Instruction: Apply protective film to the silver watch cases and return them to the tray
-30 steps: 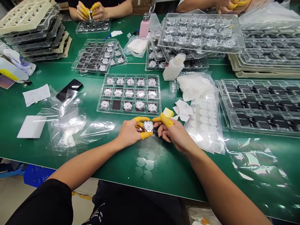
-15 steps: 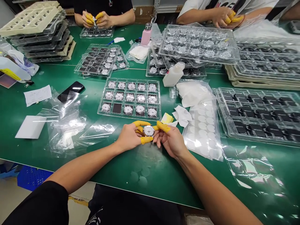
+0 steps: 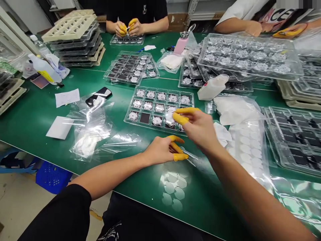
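Green workbench (image 3: 200,207); blue crate (image 3: 53,177); pale floor (image 3: 20,214)

**Crowding a green workbench (image 3: 140,182)**

Carrying clear plastic trays (image 3: 160,88) of round watches (image 3: 150,95), some stacked high. Standing among them, a white squeeze bottle (image 3: 213,87) and a pink bottle (image 3: 181,46). Lying further left, a black phone (image 3: 98,95) partly under a plastic bag (image 3: 90,130), a paper slip (image 3: 67,97), a white card (image 3: 60,127). Sitting near the front edge, pale round discs (image 3: 174,189).

Your finger cots (image 3: 180,118) yellow, your sleeve (image 3: 55,214) black. Table mat (image 3: 150,187) green, with white-dotted film sheet (image 3: 247,150) nearby. Watch faces (image 3: 156,121) silver, tray (image 3: 147,128) clear, bottle (image 3: 179,46) pink.
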Tool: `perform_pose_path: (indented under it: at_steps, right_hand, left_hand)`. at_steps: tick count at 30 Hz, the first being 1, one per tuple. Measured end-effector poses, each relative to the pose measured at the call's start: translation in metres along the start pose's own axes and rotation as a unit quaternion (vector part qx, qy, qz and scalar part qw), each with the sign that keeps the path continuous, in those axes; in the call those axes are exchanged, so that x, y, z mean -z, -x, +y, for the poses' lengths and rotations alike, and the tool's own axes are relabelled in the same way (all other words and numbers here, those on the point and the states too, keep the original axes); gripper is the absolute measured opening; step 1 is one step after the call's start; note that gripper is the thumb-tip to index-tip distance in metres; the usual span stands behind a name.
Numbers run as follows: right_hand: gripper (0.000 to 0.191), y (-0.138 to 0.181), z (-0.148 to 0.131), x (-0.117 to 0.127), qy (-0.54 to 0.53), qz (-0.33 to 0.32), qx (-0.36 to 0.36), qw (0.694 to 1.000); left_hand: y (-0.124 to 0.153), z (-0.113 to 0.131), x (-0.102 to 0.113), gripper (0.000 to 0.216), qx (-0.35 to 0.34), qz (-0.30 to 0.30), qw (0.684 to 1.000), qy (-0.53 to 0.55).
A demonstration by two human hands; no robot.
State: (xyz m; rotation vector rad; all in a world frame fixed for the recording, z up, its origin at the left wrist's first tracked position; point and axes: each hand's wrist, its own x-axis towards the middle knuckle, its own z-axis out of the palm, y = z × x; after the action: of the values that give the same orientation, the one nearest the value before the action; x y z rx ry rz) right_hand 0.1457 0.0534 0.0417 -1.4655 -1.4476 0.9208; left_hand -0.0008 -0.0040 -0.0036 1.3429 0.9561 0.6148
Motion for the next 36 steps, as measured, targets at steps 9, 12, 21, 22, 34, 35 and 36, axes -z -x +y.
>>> perform_pose_path:
  at_steps: [9,12,21,22,34,35,36]
  right_hand:
    - [0.032,-0.046,-0.057,-0.083,0.521,-0.223,0.201,0.799]
    - [0.035,-0.050,-0.057,-0.097,0.493,-0.280,0.194,0.801]
    - [0.025,-0.059,-0.051,-0.125,0.316,-0.260,0.126,0.904]
    - [0.022,-0.056,-0.051,-0.118,0.268,-0.235,0.117,0.927]
    - [0.080,0.057,0.026,0.048,-0.190,-0.137,-0.246,0.941]
    - [0.080,0.057,0.029,0.046,-0.198,-0.138,-0.249,0.938]
    - [0.080,0.055,0.030,0.042,-0.203,-0.141,-0.248,0.937]
  left_hand:
    - [0.000,-0.001,0.003,0.041,-0.023,-0.023,0.995,-0.095]
    - [0.000,-0.001,0.004,0.034,-0.036,-0.010,0.989,-0.144]
    - [0.002,0.006,0.008,0.020,-0.050,0.036,0.980,-0.187]
    - [0.001,0.005,0.008,0.018,-0.048,0.039,0.981,-0.184]
    - [-0.002,-0.001,0.003,0.066,-0.030,0.033,0.999,-0.003]
    - [-0.002,-0.001,0.003,0.066,-0.025,0.033,0.999,-0.003]
    - [-0.002,-0.001,0.004,0.067,-0.020,0.034,0.999,0.003]
